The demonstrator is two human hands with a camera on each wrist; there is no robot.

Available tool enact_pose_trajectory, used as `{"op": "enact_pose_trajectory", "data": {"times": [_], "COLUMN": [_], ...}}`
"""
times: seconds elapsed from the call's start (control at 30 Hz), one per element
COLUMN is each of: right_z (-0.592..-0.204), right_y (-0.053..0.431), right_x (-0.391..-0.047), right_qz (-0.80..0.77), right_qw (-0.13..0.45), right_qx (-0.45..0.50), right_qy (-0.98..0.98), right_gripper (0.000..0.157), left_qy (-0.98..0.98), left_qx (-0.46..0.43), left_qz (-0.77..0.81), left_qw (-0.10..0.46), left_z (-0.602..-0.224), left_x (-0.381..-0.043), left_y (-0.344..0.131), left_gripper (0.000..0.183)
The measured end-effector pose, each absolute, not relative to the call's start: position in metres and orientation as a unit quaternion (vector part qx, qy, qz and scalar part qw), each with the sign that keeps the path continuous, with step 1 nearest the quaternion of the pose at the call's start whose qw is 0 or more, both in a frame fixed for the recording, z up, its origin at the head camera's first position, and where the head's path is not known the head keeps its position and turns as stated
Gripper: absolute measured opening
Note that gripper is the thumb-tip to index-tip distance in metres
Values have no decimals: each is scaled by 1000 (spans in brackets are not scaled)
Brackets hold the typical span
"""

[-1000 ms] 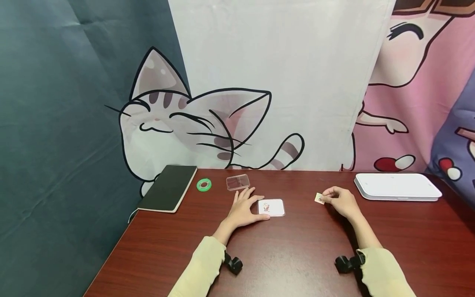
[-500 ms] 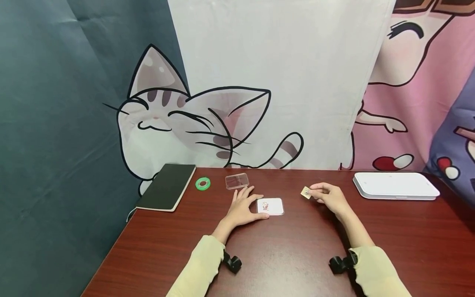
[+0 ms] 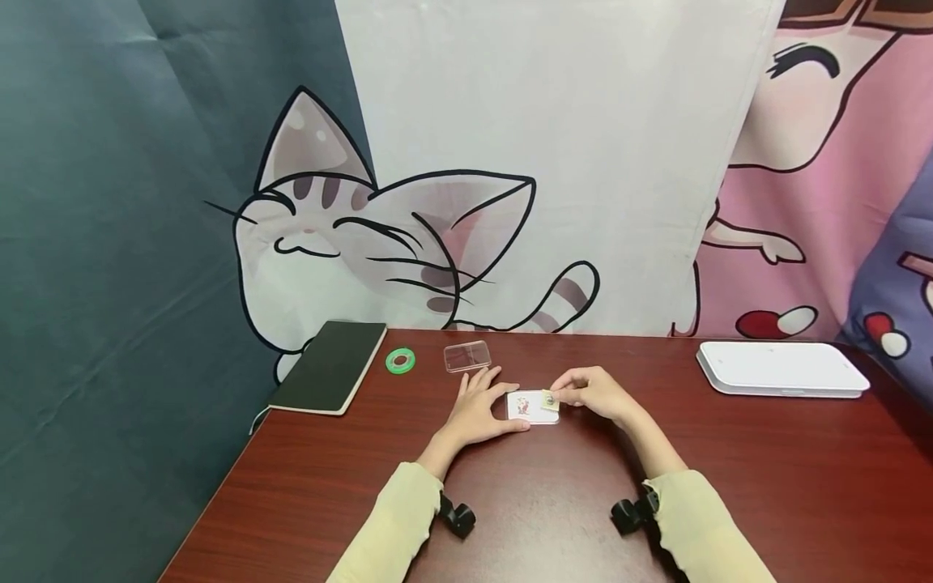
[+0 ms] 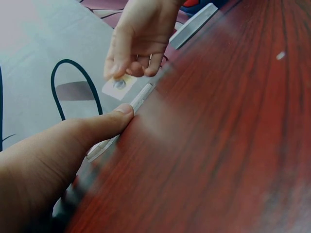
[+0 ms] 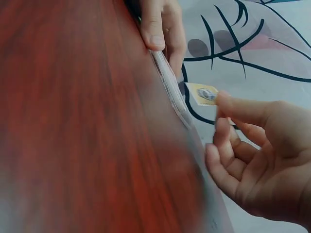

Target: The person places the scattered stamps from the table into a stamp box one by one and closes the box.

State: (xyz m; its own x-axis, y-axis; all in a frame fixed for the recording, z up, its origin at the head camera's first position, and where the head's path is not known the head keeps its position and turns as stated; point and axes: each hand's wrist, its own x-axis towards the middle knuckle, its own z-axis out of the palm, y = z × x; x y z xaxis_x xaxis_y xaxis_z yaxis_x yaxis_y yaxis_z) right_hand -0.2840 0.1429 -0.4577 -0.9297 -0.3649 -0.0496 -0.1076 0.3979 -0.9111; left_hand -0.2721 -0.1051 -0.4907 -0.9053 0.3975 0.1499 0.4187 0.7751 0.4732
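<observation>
A flat clear case with a white, picture-printed top lies on the table. My left hand holds it at its left end, thumb on the near edge and index finger at the far edge. In the left wrist view the thumb presses on the side of the case. Between the thumb and finger of my right hand is a small yellow-bordered paper square with a dark picture on it. The wrist views show this square above the case, apart from its top.
Behind the left hand lies a clear plastic lid, beside a green tape roll. A dark notebook sits at the table's left edge. At the back right is a white flat box. A printed cloth hangs behind the table.
My right hand has moved left with the paper square, from the table's right side to above the right end of the case. The left hand has stayed on the case.
</observation>
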Motion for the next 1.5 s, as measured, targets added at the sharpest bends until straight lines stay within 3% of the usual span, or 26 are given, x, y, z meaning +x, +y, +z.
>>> {"op": "enact_pose_trajectory", "data": {"times": [0.27,0.77,1.5], "right_z": [-468,-476,-479], "right_y": [136,128,133], "right_x": [-289,-290,-291], "right_qz": [-524,-446,-475], "right_qw": [135,51,50], "right_qx": [-152,-153,-148], "right_qy": [827,881,866], "right_gripper": [21,9,12], "left_qy": [-941,-940,-942], "left_qx": [-219,-215,-219], "left_qz": [-257,-262,-252], "left_qw": [17,21,22], "left_z": [-488,-491,-490], "left_x": [-269,-270,-273], "left_y": [-107,-107,-106], "left_gripper": [68,68,68]}}
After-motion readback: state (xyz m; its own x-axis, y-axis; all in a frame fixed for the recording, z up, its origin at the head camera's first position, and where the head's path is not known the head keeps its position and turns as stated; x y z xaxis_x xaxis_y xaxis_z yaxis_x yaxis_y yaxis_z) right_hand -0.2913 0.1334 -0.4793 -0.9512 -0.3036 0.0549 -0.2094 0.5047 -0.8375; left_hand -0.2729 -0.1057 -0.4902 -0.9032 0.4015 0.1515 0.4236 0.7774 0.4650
